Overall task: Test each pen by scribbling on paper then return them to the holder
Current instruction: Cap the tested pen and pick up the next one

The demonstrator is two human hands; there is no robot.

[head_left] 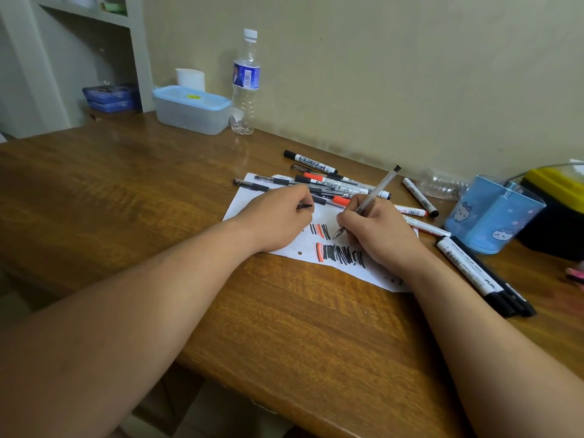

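Note:
A white sheet of paper (246,197) lies on the wooden table, marked with black and red scribbles (339,252). My right hand (379,230) grips a clear-barrelled pen (376,191), its tip touching the paper. My left hand (278,218) rests on the sheet and holds a small black pen cap (305,206). A heap of pens and markers (328,181) lies across the paper's far edge. A blue pen holder (493,213) with cartoon figures stands at the right. Three markers (480,276) lie side by side in front of it.
A clear water bottle (246,86) and a lidded plastic box (192,109) stand by the wall at the back. A yellow and black box (559,203) sits at the far right. A crushed plastic bottle (442,184) lies behind the holder. Shelves stand at the back left.

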